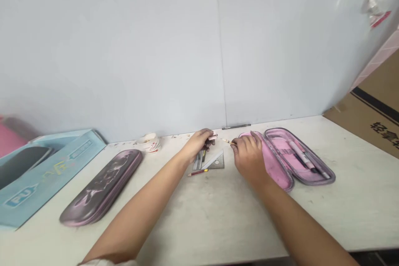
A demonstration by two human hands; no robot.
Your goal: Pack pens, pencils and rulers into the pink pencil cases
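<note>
Left hand (198, 145) low near the middle of the frame, by the far edge of the table (349, 216), fingers (206, 134) curled shut around a small pink-and-white stick (213, 137), most of it hidden in the grip. Right hand (248, 158) just to the right, thumb and fingertips (240, 143) pressed together in a pinch on a thin pencil (227, 141), its dark point aimed at the stick across a narrow gap.

Just below the hands, flat on the table: a pale triangular set square (215, 161), a red pencil with a gold end (197, 173), and a few slim grey pieces (197, 162), too small to tell apart. Right of the right hand, partly behind it, an open pink pencil case (274, 162), both halves spread flat, with pens (301, 156) in the right half.

Toward the left, a closed dark purple pencil case (101, 187) lying at a slant, and at lower left a blue box (46, 174) printed "PU". Along the far edge, a small white cup with red marks (149, 143) and a metal rod (236, 126). At the right edge, a cardboard carton (374, 108) with black characters. Behind everything, a white wall (124, 50).
</note>
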